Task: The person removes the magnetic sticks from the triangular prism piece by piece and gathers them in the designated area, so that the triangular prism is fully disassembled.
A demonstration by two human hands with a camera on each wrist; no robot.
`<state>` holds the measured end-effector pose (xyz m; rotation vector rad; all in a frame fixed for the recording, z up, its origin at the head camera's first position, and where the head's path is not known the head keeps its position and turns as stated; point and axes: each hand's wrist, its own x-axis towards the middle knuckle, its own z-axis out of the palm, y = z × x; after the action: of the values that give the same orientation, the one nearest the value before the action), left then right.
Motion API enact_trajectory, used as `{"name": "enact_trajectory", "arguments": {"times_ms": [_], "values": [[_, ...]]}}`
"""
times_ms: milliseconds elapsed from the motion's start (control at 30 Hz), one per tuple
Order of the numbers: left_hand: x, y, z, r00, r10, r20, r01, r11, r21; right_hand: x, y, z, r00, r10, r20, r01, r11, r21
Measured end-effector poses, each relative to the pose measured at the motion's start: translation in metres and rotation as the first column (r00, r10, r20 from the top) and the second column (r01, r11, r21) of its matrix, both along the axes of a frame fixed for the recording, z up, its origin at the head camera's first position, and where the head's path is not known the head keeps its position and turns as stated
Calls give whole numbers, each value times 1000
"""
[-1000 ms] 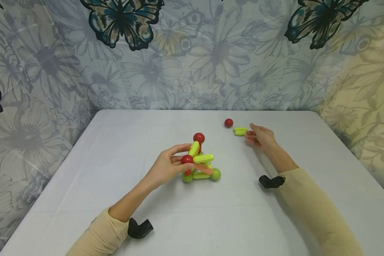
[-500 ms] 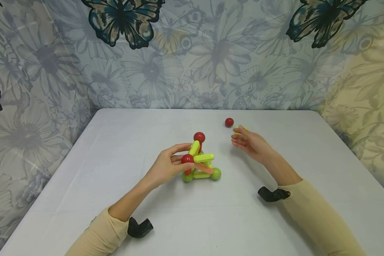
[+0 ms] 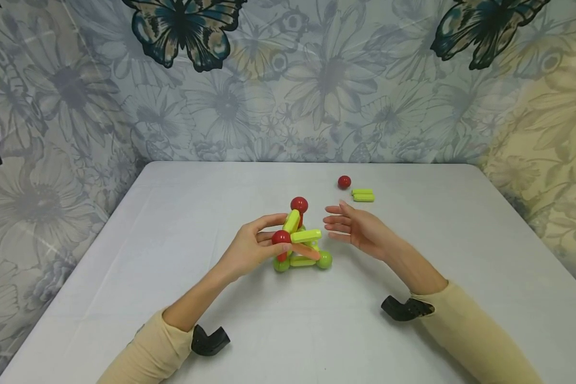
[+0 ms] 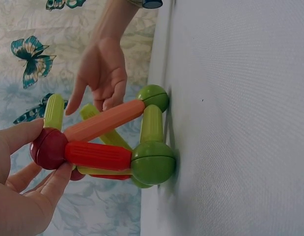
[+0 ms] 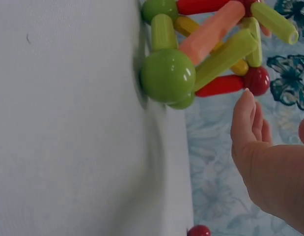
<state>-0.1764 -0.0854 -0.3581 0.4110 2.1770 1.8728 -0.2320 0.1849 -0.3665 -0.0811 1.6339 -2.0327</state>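
A frame of coloured rods and balls stands on the table, with green balls [image 3: 324, 260] [image 4: 153, 163] at its base and red balls [image 3: 299, 205] on top. My left hand [image 3: 249, 249] pinches the near red ball [image 3: 281, 238] [image 4: 48, 148] between thumb and fingers. From that ball a yellow-green rod [image 3: 305, 236] points right, its far end free. An orange rod [image 4: 105, 120] slopes down to a green ball. My right hand [image 3: 365, 229] [image 5: 274, 172] is held to the right of the frame, fingers extended and holding nothing.
Two yellow-green rods [image 3: 363, 197] lie side by side behind my right hand, near a loose red ball [image 3: 344, 182]. The white table [image 3: 125, 224] meets a patterned cloth backdrop [image 3: 317, 106]. Black wrist-mounted pieces [image 3: 210, 341] sit near both sleeves.
My right hand has moved left and nearer from beside the loose yellow-green rods, which are uncovered again. My left hand keeps its grip on the frame.
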Motion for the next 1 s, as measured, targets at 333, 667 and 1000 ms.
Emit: {"name": "enact_trajectory", "arguments": {"times_ms": [333, 667, 1000], "values": [[0, -1, 1, 1000, -12, -7, 12, 1000, 3, 21, -16, 2, 987, 148, -56, -151, 987, -48], [0, -2, 0, 999, -45, -26, 46, 999, 27, 34, -25, 7, 989, 141, -51, -143, 988, -50], [0, -1, -1, 1000, -19, -14, 19, 1000, 24, 39, -31, 3, 989, 127, -81, -135, 986, -98]]}}
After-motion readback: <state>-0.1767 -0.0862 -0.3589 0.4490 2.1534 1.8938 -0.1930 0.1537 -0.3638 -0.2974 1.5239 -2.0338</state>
